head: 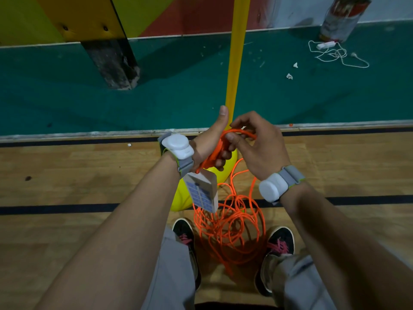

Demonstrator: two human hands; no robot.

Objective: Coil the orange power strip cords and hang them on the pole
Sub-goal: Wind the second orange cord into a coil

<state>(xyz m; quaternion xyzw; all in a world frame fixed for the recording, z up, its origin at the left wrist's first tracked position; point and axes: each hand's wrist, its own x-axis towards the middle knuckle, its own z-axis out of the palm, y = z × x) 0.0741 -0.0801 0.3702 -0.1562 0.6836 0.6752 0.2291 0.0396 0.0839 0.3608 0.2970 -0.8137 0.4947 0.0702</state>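
My left hand grips a small bundle of orange cord loops, thumb pointing up. From it dangles the white power strip block with blue sockets. My right hand pinches a loop of the orange cord right beside the left hand. The remaining orange cord hangs down in a loose tangle onto the wooden floor between my shoes. The yellow pole rises straight behind my hands, its rounded yellow base partly hidden by the power strip.
A white power strip with loose white cord lies on the green floor at far right, near a wrapped cylinder. A dark post stands at left against the coloured wall. My shoes flank the cord pile.
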